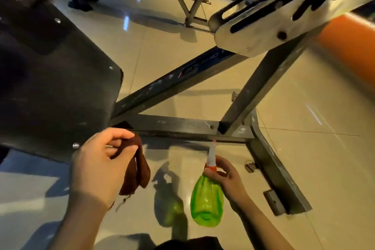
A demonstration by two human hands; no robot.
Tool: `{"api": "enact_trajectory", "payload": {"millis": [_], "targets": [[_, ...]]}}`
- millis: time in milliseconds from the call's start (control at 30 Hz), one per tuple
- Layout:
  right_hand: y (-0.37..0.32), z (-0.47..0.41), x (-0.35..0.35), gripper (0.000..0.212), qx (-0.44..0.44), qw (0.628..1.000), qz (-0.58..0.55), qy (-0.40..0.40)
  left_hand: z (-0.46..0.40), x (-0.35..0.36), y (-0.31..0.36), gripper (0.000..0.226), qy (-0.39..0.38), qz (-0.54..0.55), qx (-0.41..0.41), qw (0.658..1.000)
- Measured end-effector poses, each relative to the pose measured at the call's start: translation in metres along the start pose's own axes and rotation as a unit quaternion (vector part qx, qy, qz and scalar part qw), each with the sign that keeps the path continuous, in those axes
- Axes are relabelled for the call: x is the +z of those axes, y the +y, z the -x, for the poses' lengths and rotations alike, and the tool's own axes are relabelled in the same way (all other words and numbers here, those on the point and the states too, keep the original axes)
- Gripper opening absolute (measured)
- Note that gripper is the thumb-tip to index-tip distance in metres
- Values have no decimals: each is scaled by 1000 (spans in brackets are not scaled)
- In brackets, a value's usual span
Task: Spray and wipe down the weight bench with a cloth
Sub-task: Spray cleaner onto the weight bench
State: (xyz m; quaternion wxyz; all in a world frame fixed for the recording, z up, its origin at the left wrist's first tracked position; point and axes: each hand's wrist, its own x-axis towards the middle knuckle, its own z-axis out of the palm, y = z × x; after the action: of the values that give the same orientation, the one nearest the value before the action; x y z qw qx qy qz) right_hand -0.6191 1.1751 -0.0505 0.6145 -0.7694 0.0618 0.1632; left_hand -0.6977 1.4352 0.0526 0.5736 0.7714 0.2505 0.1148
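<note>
Here, two hands, one cloth, one spray bottle beside the weight bench.

Left hand [99,160] pinching one brown cloth [136,168], folds hanging, just below the dark pad [50,79] of the bench. Right hand [227,180] wrapped round the neck of one green spray bottle [207,203], white nozzle [212,154] aimed up at the grey steel frame [182,128], close to its crossbar. Beyond: one orange roller [349,46] at right, glossy tiled floor [304,148] beneath, one further metal stand [192,6] behind, blurred.
</note>
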Motion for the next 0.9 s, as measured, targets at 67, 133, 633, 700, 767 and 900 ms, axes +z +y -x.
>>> {"api": "enact_trajectory", "payload": {"millis": [67,133,633,700,767,900], "targets": [[11,10,-31,34,22,999,29,32,4,12,7,22,-28,14,6,999],[23,20,-61,31,49,994,41,91,7,26,11,23,-43,28,18,998],[36,33,-108,33,78,981,-46,169,-5,68,3,21,-68,23,-14,997],[43,29,-103,34,76,977,-62,190,-7,65,2,21,-55,14,-20,998],[51,28,-103,37,101,960,-111,235,-9,63,2,21,-48,12,-24,999],[57,23,-96,43,107,946,-132,275,-11,64,4,19,-31,23,-20,999]]}}
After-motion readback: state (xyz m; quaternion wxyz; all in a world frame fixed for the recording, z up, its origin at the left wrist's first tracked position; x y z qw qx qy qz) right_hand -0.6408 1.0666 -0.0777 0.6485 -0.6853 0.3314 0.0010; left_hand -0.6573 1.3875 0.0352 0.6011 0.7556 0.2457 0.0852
